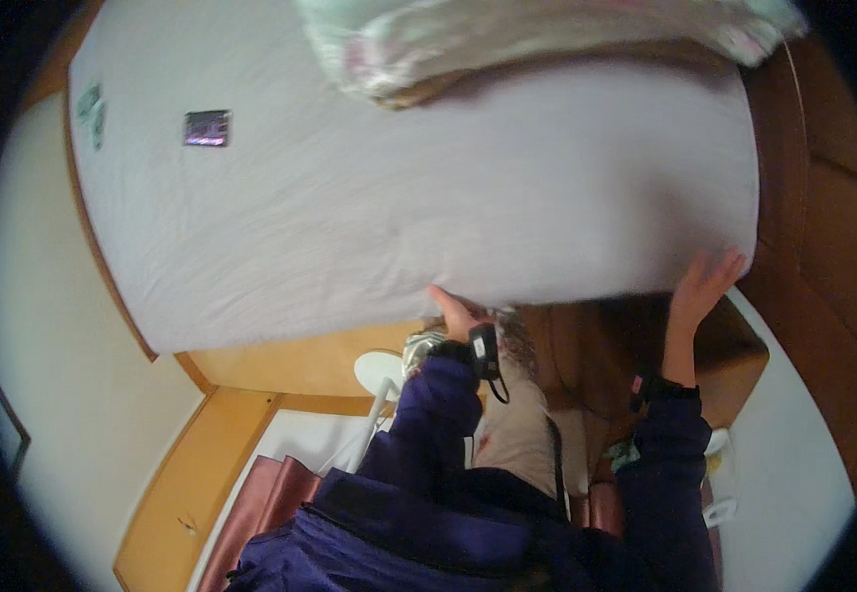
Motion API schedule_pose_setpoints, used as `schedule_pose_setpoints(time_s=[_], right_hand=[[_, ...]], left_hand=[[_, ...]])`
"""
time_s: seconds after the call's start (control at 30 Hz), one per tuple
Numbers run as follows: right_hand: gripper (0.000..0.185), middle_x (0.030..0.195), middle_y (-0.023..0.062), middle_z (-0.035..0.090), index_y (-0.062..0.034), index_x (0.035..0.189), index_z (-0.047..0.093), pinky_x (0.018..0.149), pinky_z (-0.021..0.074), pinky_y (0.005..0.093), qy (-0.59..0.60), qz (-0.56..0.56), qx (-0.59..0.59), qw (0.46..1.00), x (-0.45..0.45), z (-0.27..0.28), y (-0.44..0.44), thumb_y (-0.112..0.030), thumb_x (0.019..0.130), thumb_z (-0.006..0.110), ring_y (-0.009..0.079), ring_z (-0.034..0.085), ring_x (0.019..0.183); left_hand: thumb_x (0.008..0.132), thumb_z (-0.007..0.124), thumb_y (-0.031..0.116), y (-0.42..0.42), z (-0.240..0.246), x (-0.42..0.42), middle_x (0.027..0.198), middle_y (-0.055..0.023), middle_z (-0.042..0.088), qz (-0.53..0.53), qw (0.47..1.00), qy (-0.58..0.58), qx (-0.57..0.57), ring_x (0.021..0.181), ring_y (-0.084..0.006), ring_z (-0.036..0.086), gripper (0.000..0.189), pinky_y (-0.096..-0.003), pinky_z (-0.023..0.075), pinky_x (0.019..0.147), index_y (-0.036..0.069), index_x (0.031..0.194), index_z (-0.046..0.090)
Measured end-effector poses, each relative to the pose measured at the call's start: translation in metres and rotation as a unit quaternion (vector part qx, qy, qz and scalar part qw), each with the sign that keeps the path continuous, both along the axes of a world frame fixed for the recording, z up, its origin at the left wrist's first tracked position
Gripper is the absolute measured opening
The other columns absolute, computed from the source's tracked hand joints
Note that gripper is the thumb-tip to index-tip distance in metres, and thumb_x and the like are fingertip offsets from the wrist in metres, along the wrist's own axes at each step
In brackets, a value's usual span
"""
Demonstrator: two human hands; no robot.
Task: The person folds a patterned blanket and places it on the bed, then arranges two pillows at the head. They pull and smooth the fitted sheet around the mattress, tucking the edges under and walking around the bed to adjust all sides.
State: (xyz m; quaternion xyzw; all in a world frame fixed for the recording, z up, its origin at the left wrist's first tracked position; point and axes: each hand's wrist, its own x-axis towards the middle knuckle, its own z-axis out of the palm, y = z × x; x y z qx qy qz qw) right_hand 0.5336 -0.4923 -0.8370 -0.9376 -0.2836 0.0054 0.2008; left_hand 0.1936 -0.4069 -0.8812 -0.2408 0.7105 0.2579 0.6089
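Observation:
A mattress [413,207] in a pale fitted sheet stretches across the view before me. My left hand [461,317] is at its near edge, thumb on top and the other fingers hidden below the edge. At the near right corner of the mattress, my right hand [700,290] lies with fingers spread against the sheet. Both wrists wear dark straps, and a small black device [483,351] with a cable sits at the left one. The sheet shows wrinkles near my left hand.
A floral quilt [532,44] lies at the far side of the bed. A phone [208,128] and a green cloth [93,115] rest on the left part. White round-headed stand [379,372], pink satin fabric [280,485] and a white tabletop [783,429] are close to me.

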Motion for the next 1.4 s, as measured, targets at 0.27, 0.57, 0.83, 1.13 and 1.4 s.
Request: schedule_pose_setpoints(time_s=[0.27, 0.57, 0.83, 1.13, 1.4], right_hand=[[0.069, 0.144, 0.0152, 0.019, -0.0141, 0.139, 0.026, 0.1, 0.0166, 0.062, 0.121, 0.068, -0.36, 0.923, -0.067, 0.019, 0.03, -0.047, 0.084, 0.05, 0.0344, 0.018, 0.132], [0.037, 0.098, 0.0133, 0.063, 0.0012, 0.108, 0.058, 0.081, 0.0446, 0.0308, 0.38, 0.272, -0.169, 0.868, -0.076, 0.119, 0.08, -0.024, 0.081, 0.058, 0.0212, 0.059, 0.091], [0.029, 0.09, 0.0125, 0.065, -0.0021, 0.102, 0.062, 0.074, 0.0461, 0.0285, 0.363, 0.429, -0.025, 0.827, -0.202, 0.282, 0.139, -0.023, 0.084, 0.057, 0.0176, 0.061, 0.082], [0.025, 0.093, 0.012, 0.065, -0.0032, 0.1, 0.063, 0.072, 0.0468, 0.0295, 0.42, 0.618, 0.013, 0.664, -0.422, 0.409, 0.114, -0.022, 0.087, 0.055, 0.0189, 0.061, 0.082], [0.026, 0.093, 0.0131, 0.065, -0.004, 0.101, 0.063, 0.071, 0.0476, 0.0312, 0.374, 0.748, -0.097, 0.539, -0.524, 0.418, 0.12, -0.024, 0.086, 0.055, 0.0209, 0.062, 0.082]], left_hand=[[0.08, 0.06, 0.042, 0.025, 0.089, -0.126, 0.108, -0.0089, 0.047, -0.145, 0.981, -0.114, 0.055, 0.092, -0.0234, 0.05, 0.047, -0.038, 0.042, 0.086, 0.01, 0.111, 0.045], [0.087, 0.057, 0.025, 0.001, 0.329, -0.24, 0.099, -0.008, 0.061, -0.333, 0.868, 0.222, 0.295, 0.091, -0.0131, 0.057, 0.036, -0.0247, 0.0443, 0.079, 0.001, 0.114, 0.052], [0.083, 0.063, 0.017, -0.079, 0.379, -0.298, 0.09, -0.0063, 0.062, -0.262, 0.798, 0.375, 0.392, 0.081, -0.0104, 0.057, 0.027, -0.0226, 0.0466, 0.071, 0.0, 0.104, 0.059], [0.085, 0.059, 0.011, -0.057, 0.452, -0.348, 0.093, -0.0049, 0.063, -0.234, 0.707, 0.415, 0.524, 0.086, -0.0103, 0.058, 0.022, -0.0227, 0.0462, 0.075, 0.0, 0.104, 0.058], [0.083, 0.06, 0.022, -0.021, 0.472, -0.367, 0.096, -0.0111, 0.064, -0.397, 0.649, 0.35, 0.547, 0.087, -0.0183, 0.062, 0.034, -0.0304, 0.0492, 0.073, 0.003, 0.11, 0.057]])
